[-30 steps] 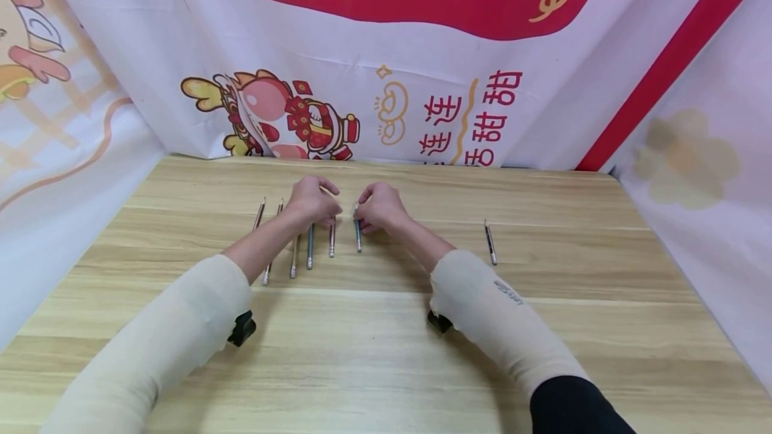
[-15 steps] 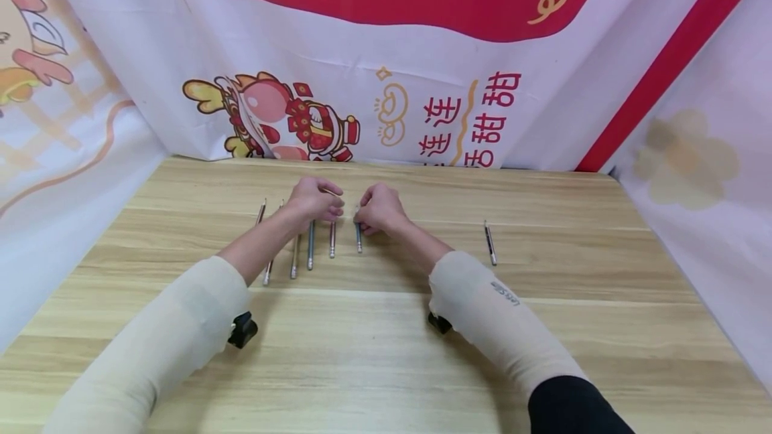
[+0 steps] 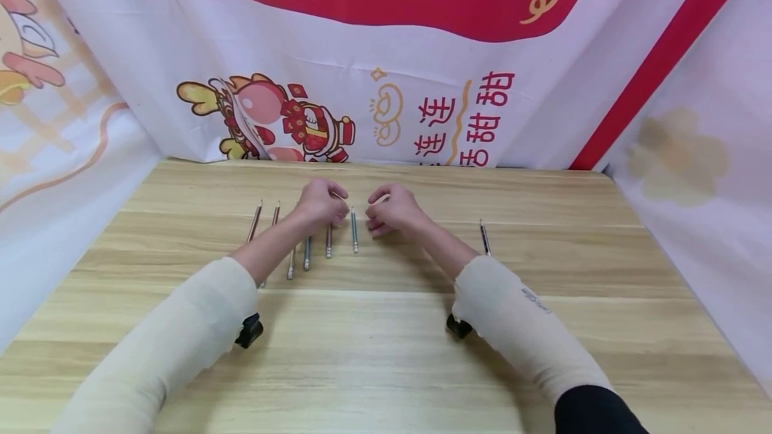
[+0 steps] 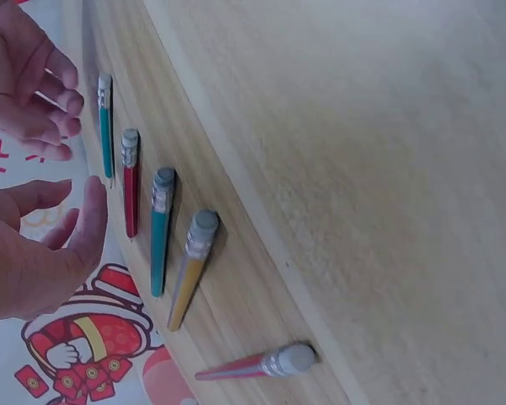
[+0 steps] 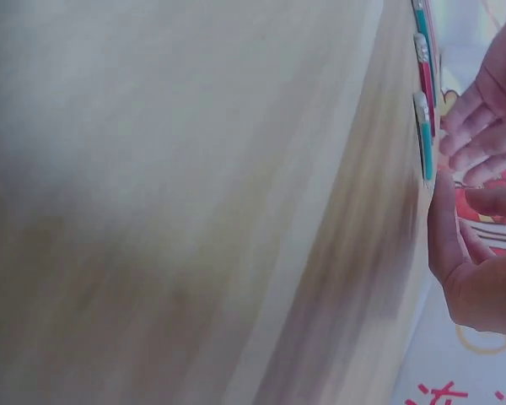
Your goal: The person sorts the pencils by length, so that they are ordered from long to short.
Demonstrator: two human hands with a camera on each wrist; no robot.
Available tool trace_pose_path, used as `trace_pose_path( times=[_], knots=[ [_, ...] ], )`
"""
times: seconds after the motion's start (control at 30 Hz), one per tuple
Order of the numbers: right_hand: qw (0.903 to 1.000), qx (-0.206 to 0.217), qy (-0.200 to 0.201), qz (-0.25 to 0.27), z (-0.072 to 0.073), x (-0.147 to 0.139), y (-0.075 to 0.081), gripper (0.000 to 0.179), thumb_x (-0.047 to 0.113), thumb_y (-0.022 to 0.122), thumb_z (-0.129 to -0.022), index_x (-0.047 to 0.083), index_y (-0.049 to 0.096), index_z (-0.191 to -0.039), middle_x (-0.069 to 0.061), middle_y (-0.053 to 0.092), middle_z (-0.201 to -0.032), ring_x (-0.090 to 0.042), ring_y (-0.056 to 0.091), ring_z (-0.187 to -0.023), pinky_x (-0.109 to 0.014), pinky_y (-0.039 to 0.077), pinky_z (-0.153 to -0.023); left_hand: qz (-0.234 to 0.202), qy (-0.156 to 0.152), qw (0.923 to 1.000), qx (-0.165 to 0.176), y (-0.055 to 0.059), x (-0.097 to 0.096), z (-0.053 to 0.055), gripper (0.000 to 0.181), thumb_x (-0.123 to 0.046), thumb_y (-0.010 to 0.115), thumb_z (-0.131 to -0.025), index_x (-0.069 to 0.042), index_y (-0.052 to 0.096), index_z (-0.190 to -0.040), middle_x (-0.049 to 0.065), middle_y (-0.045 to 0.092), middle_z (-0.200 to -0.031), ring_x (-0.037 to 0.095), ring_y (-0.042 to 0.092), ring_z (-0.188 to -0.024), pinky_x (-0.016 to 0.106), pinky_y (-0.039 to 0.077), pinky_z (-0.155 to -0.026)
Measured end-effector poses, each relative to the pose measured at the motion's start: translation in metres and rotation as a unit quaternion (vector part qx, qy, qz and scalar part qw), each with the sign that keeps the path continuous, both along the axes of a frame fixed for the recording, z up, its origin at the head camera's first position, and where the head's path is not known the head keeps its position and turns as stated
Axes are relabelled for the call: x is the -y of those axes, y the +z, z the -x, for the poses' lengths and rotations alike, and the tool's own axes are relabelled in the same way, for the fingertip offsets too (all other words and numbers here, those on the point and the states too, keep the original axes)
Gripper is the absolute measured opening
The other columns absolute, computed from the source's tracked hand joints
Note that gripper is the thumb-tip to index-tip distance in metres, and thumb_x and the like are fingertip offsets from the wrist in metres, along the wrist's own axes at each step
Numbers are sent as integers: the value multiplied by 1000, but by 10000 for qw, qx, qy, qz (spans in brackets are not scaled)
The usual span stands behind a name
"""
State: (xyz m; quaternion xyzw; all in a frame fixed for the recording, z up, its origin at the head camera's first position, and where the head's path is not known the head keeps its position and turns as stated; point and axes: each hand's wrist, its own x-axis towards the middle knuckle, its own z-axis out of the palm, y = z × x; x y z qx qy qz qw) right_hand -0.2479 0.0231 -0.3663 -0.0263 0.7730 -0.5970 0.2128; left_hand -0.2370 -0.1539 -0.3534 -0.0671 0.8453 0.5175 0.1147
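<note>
A row of pencils lies on the wooden table, eraser ends toward me. Its rightmost one is a short green pencil [image 3: 354,231], lying between my two hands. My right hand [image 3: 396,209] is just right of it, thumb and fingers apart, holding nothing. Over the far part of a red pencil [image 3: 329,244] hovers my left hand [image 3: 322,204], its fingers loosely bent around nothing. In the left wrist view a teal pencil [image 4: 160,232], a yellow pencil [image 4: 191,274] and another red-sided pencil [image 4: 257,366] follow in the row. My left forearm hides parts of the leftmost pencils.
One dark pencil [image 3: 485,236] lies apart on the right, partly hidden by my right sleeve [image 3: 519,320]. A printed cloth [image 3: 338,52] hangs along the table's back edge. Black wrist devices [image 3: 248,331] sit under both sleeves.
My right hand has let go of the green pencil and moved a little to the right, its fingers spreading. The green pencil stays on the table. My left hand has barely moved.
</note>
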Motion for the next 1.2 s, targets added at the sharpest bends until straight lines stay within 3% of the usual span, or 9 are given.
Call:
trace_pose_path(
  times=[0.2, 0.37, 0.6, 0.9, 1.2],
  knots=[
    [9999, -103, -22, 13, -5, -20, 6, 38, -6, 65, -93, -10, 57, -130, -32, 68, -108, -26, 70, -70, -39, 68, -69, 397, -180, 9990, -108, -2, -9, 0, 41, 15, 63, -84, 11, 62, -124, 21, 64, -106, 20, 67, -72, 32, 67, -73],
    [9998, -151, -83, -53, -9, -35, 12, 37, -4, 65, -93, -9, 58, -129, -32, 67, -116, -26, 72, -77, -36, 68, -69, 512, -269, 9983, -85, -3, -16, 1, 40, 15, 68, -85, 11, 61, -124, 19, 62, -102, 21, 67, -74, 31, 66, -74],
    [9996, -215, -142, -64, -16, -60, 18, 37, -3, 65, -95, -10, 57, -130, -34, 66, -120, -27, 72, -81, -34, 68, -69, 1014, -287, 9942, -217, -5, -23, 2, 40, 13, 73, -82, 7, 63, -121, 17, 62, -101, 19, 65, -71, 26, 64, -68],
    [9993, -255, -287, 30, -18, -94, 19, 37, -2, 65, -95, -12, 56, -130, -31, 67, -112, -25, 72, -77, -34, 67, -67, 1223, -246, 9911, -466, -10, -27, 4, 40, 16, 73, -78, 8, 66, -116, 16, 63, -93, 11, 59, -56, 21, 60, -56],
    [9987, -297, -397, -115, -18, -124, 19, 40, -2, 63, -97, -13, 52, -134, -32, 64, -119, -29, 72, -87, -36, 68, -76, 1327, -195, 9904, -328, -12, -30, 6, 39, 16, 73, -79, 7, 66, -116, 17, 64, -97, 14, 62, -61, 22, 61, -55]
  ],
)
